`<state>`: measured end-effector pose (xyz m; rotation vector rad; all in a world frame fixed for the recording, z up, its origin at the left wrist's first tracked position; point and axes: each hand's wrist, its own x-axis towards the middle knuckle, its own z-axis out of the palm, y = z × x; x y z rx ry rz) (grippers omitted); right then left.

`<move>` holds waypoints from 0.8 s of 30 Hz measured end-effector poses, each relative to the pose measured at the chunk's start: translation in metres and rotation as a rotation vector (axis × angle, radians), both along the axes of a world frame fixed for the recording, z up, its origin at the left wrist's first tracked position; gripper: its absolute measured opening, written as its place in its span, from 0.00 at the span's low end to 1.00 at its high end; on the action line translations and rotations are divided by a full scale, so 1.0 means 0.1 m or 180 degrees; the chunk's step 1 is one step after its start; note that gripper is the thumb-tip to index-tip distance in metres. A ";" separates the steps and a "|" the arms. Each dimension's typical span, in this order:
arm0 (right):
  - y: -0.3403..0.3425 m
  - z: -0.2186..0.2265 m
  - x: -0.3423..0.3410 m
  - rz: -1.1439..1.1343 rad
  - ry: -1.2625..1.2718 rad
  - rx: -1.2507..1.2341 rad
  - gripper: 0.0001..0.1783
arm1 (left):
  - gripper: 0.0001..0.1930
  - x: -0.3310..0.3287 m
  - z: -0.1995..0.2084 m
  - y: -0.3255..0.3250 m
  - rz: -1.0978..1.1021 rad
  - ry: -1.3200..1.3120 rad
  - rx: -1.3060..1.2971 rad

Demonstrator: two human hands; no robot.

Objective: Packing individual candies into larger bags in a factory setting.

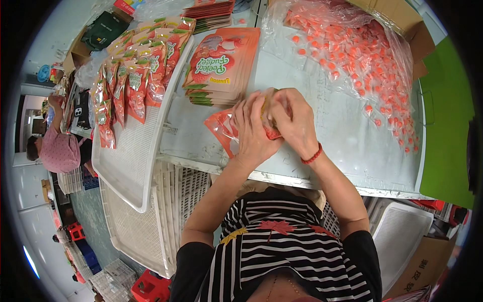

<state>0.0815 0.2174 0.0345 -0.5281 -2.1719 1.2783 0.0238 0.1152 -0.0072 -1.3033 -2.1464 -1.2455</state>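
A red and pink candy pouch [220, 128] is held above the near edge of the table. My left hand [253, 132] wraps around its middle, fingers closed over the front. At the pouch's upper end, my right hand [294, 121] is bent with its fingertips gathered on the film; what lies under them is partly hidden. Just beyond my left hand rests a fanned stack of flat printed pouches [221, 63]. To the right, many small clear-wrapped red candies [347, 65] spill out of a large clear plastic bag [322, 15].
On the left, a white perforated tray [123, 166] carries rows of filled pouches [136, 85]. More flat pouches [209, 12] are piled at the back. A cardboard box [402, 20] stands behind the candies, near a green panel [448, 121]. Trays [166, 201] stand below the table. Another person [60, 148] works far left.
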 end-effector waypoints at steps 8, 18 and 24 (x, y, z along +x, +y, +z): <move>0.18 0.24 -0.28 0.0046 0.0442 0.1833 0.08 | 0.49 0.04 0.09 0.01 -0.0109 -0.0285 0.0020; 0.39 -0.12 -0.01 -0.0241 0.0364 0.0817 0.12 | 0.53 -0.31 0.39 -0.51 0.0393 -0.1003 0.1122; -0.07 -0.70 -0.12 0.0611 -0.0067 0.2100 0.33 | 0.54 -0.42 0.44 -0.94 0.0703 -0.1587 0.1217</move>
